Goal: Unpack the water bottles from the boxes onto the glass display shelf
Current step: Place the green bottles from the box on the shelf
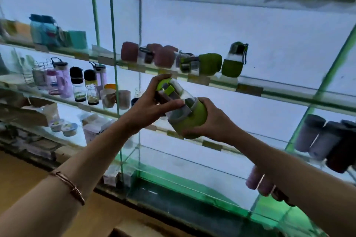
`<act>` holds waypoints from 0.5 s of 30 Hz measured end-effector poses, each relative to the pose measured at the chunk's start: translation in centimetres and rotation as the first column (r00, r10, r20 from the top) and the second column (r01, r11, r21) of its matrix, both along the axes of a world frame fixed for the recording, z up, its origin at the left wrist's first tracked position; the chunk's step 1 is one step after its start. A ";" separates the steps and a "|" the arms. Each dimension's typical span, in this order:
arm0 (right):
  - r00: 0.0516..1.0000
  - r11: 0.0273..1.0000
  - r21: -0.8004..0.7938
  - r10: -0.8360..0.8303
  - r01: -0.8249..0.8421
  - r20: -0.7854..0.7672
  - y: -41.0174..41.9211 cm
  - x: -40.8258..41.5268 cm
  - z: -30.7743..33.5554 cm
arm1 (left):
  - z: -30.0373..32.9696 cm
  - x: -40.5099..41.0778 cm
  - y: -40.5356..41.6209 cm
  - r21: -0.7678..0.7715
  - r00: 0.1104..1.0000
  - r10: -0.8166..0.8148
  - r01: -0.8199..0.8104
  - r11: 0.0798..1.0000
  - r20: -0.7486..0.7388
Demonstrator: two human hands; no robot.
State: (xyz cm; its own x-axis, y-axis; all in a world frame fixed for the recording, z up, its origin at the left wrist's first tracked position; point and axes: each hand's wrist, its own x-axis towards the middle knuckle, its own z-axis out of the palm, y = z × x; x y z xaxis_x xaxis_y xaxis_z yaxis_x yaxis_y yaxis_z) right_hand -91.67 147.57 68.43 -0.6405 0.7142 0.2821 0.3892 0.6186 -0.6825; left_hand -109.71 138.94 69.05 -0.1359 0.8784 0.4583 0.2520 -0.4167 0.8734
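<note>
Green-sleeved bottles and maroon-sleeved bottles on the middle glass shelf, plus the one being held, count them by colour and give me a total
Green-sleeved bottles: 3, one upright and one lying on the glass shelf, one held by the left hand and right hand.
Maroon-sleeved bottles: 3 visible, lying on the shelf; blur may hide more.
Total: 6.

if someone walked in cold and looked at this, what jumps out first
The green-sleeved clear water bottle held tilted at centre frame draws the eye: the left hand grips its lidded top and the right hand cups its green base. Just above it, on the backlit glass display shelf, one matching green bottle stands upright beside green and maroon ones lying on their sides.
</note>
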 end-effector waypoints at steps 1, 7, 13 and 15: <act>1.000 1.000 0.024 -0.011 0.011 0.011 0.5 0.8 0.8 | 0.5 0.8 0.5 0.010 1.000 -0.005 0.005 1.000 0.002; 0.996 0.990 0.122 -0.080 0.075 0.037 5.2 5.9 3.7 | 3.6 4.6 5.4 0.012 0.992 -0.022 0.024 1.000 -0.123; 0.997 0.951 0.305 -0.073 0.057 0.040 11.3 9.9 7.3 | 6.5 8.1 11.6 0.107 0.968 0.008 0.019 0.994 -0.249; 0.998 0.934 0.355 -0.061 0.045 0.034 13.6 11.2 8.7 | 7.7 9.2 14.1 0.123 0.961 0.036 -0.002 0.992 -0.275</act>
